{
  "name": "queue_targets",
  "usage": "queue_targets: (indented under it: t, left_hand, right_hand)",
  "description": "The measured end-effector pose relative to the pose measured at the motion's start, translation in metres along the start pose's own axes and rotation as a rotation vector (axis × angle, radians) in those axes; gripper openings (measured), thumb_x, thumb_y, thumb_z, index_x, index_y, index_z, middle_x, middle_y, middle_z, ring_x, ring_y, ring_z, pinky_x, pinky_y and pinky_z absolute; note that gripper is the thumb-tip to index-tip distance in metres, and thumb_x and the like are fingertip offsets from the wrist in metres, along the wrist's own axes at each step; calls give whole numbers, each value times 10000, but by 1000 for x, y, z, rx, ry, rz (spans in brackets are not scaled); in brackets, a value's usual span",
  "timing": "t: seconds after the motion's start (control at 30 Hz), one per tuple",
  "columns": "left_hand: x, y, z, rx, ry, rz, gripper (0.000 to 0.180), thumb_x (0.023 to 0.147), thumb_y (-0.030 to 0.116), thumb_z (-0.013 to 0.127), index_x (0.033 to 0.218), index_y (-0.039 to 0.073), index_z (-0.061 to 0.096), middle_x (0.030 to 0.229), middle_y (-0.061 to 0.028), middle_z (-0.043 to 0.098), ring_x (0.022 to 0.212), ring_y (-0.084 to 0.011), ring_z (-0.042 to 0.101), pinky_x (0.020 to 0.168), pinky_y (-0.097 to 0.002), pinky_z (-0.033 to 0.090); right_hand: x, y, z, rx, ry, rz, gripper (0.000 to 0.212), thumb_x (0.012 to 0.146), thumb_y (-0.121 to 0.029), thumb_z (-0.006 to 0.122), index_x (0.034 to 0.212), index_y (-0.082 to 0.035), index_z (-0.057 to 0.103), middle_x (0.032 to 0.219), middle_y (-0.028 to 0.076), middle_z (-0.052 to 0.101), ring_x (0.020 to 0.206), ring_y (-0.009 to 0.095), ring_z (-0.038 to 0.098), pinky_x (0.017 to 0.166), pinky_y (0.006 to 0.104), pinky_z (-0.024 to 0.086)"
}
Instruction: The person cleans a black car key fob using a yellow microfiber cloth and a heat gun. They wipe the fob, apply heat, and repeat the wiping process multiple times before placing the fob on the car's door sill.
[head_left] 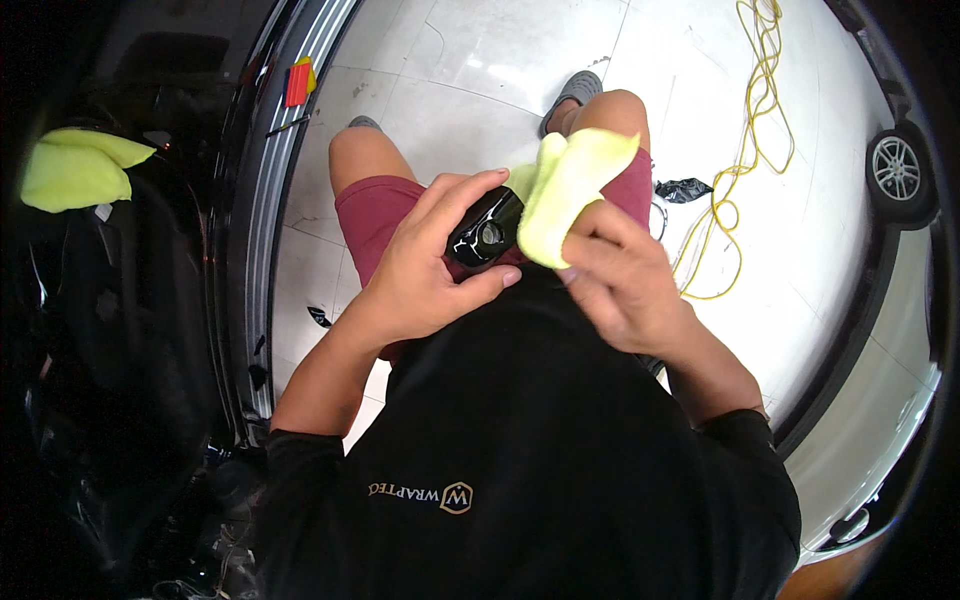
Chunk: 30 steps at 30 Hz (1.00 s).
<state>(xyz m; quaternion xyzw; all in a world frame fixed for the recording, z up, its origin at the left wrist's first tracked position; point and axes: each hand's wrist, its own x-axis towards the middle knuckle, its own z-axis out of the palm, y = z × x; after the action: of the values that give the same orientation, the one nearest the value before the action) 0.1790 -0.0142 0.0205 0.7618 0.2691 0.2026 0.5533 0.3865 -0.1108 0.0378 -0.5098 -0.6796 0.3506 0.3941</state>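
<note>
A glossy black part with a round recess, its exact kind unclear, is gripped between the thumb and fingers of my left hand. My right hand pinches a yellow-green microfiber cloth just to the right of it. The cloth hangs folded, its upper end spreading over my knee, and its left edge overlaps the black part's right side. Both hands are held over my lap, in front of my black shirt.
On my left, a car's door sill carries a red and yellow squeegee; another yellow-green cloth lies on a dark surface. Yellow cord and a black scrap lie on the tiled floor. A light-coloured car with a wheel stands right.
</note>
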Motion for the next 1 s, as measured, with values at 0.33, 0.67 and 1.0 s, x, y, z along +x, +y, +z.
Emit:
queue_targets:
  t: [0.33,0.67,1.0]
  left_hand:
    - [-7,-4,19,143,126,-51,730,685,-18,701,1328,32,360,1151,-204,498,1044,-365,552,872,-395,462]
    - [-3,-14,28,262,294,92,779,691,-5,713,1360,-12,313,1160,-225,481,1034,-362,542,897,-405,450]
    - [-1,-24,29,-60,302,149,790,709,-20,734,1344,-16,263,1195,-205,474,1064,-285,543,927,-374,441]
  right_hand:
    - [2,0,34,-220,29,-94,399,674,26,694,1060,-26,604,882,109,521,781,286,562,665,389,477]
    - [9,6,21,89,-23,100,261,821,29,602,1080,6,586,935,146,565,857,283,587,711,343,478]
    - [8,0,17,10,126,15,237,825,40,604,1059,3,602,933,129,571,778,280,594,684,348,473]
